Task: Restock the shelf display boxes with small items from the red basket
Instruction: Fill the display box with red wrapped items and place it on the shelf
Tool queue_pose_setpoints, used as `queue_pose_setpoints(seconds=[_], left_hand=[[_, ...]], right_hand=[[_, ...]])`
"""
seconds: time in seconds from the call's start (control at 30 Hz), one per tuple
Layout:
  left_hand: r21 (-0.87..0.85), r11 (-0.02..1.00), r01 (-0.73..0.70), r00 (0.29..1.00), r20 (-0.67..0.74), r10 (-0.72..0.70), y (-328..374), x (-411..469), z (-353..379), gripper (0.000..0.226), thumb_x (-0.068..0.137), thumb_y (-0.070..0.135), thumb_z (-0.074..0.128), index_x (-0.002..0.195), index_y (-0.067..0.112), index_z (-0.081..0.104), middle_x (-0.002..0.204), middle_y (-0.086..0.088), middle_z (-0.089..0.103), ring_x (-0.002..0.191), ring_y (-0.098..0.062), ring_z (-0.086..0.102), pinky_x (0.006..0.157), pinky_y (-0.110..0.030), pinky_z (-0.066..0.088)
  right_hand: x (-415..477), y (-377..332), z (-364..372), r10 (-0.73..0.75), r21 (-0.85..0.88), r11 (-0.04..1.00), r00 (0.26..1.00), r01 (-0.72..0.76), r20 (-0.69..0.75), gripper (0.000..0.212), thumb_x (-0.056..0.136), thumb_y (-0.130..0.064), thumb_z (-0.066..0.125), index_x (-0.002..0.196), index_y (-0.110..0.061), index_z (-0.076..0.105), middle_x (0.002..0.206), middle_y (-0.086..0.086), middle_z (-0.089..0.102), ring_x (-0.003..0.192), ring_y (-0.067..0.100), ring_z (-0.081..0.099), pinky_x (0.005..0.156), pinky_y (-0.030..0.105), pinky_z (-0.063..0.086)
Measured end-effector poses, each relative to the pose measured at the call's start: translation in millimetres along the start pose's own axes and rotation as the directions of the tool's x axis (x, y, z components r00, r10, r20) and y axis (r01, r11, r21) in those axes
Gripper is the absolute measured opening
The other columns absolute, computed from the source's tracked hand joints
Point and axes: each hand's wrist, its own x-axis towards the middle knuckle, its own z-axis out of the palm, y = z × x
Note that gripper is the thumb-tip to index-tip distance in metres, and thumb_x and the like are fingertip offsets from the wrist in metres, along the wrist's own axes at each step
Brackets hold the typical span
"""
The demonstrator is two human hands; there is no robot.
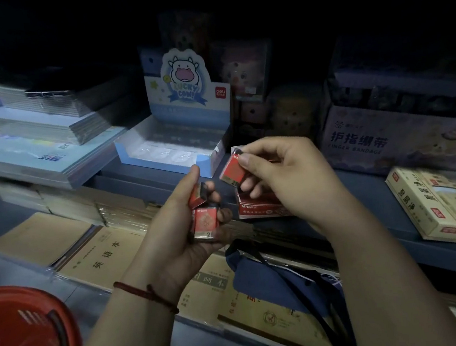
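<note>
The red basket [20, 339] sits low at the left. The left grip [183, 236] cups a few small red packets [206, 224], loosely stacked; the right grip [284, 177] pinches a single packet [230, 169] just above the red display box [257, 208] (half hidden beneath it). Tilting the left palm could spill the stack onto the shelf [363, 185]

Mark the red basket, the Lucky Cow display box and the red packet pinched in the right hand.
red basket [35, 298], head view, on its red rim.
Lucky Cow display box [184, 92], head view, on its printed header card.
red packet [231, 171], head view, on its red front face.
</note>
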Motion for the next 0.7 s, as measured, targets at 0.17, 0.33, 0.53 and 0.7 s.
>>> queue_pose_setpoints(seconds=[0.17, 0.33, 0.53, 0.7], left_hand=[[0.005, 1.000, 0.002, 1.000, 0.021, -0.002, -0.2, -0.1, 1.8, 0.041, 0.098, 0.048, 0.056, 0.070, 0.019, 0.064, 0.070, 0.003, 0.057, 0.057, -0.013, 0.049, 0.039, -0.017, 0.034], [-0.036, 0.999, 0.036, 0.999, 0.016, -0.036, -1.2, 1.2, 3.4, 0.043, 0.100, 0.047, 0.051, 0.070, 0.020, 0.064, 0.070, 0.005, 0.054, 0.056, -0.012, 0.047, 0.040, -0.018, 0.029], [-0.047, 0.997, 0.059, 0.996, 0.068, -0.055, -2.3, 0.6, 1.9, 0.039, 0.098, 0.050, 0.052, 0.075, 0.020, 0.062, 0.073, 0.003, 0.054, 0.058, -0.013, 0.047, 0.040, -0.017, 0.032], [-0.076, 0.997, 0.031, 0.992, 0.128, -0.021, -4.7, -1.3, 0.6, 0.026, 0.092, 0.035, 0.044, 0.091, 0.015, 0.060, 0.076, -0.002, 0.054, 0.060, -0.016, 0.048, 0.042, -0.019, 0.033]], right_hand=[[0.4, 4.4, -11.4, 0.031, -0.102, 0.994, 0.999, -0.032, -0.017, 0.017, 0.100, -0.022, 0.062, 0.108, -0.028, 0.076, 0.074, 0.007, 0.074, 0.058, 0.012, 0.064, 0.068, 0.030, 0.057], [-0.8, 2.5, -34.3, 0.018, -0.265, 0.963, 0.995, -0.044, -0.102, 0.013, 0.100, -0.023, 0.062, 0.105, -0.029, 0.073, 0.081, -0.006, 0.068, 0.069, 0.004, 0.063, 0.068, 0.026, 0.052], [-6.8, 8.2, -62.5, 0.105, -0.454, 0.880, 0.990, -0.139, -0.098, 0.011, 0.097, -0.019, 0.065, 0.088, -0.024, 0.067, 0.082, -0.003, 0.072, 0.075, 0.011, 0.070, 0.068, 0.032, 0.055], [-6.7, 10.5, -66.1, 0.146, -0.491, 0.853, 0.984, -0.175, -0.097, 0.009, 0.095, -0.018, 0.068, 0.088, -0.024, 0.067, 0.091, -0.001, 0.072, 0.087, 0.019, 0.071, 0.078, 0.040, 0.060]])
